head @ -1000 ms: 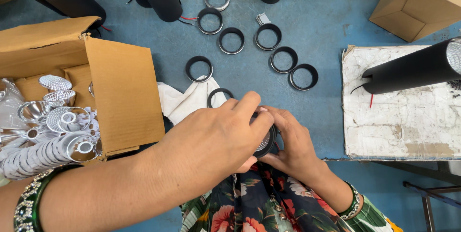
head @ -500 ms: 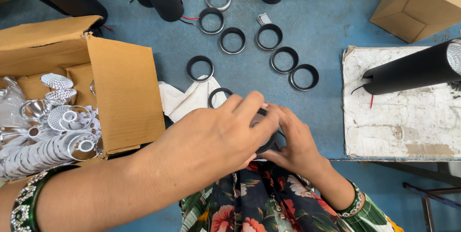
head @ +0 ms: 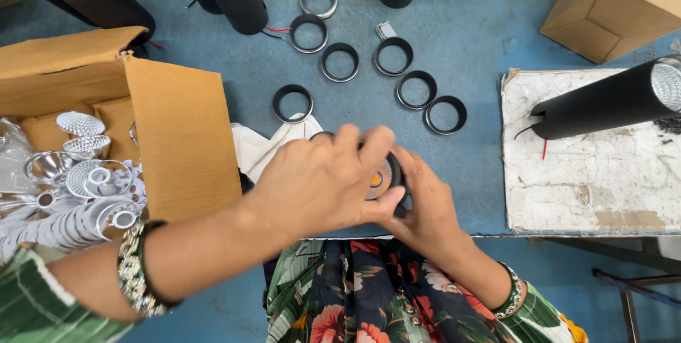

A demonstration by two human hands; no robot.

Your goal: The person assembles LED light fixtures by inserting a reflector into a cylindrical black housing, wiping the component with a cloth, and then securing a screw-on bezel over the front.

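Gripping black lamp housing (head: 383,176) at table edge (head: 454,231), both hands, open cardboard box (head: 181,137) close left.

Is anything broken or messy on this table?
Nothing looks broken. The white board under the lying black tube is stained and chipped at its edges. Shiny reflectors sit jumbled in the open cardboard box. Both hands hold a round black lamp part.

Head camera — looks straight down, close over blue table (head: 468,24).
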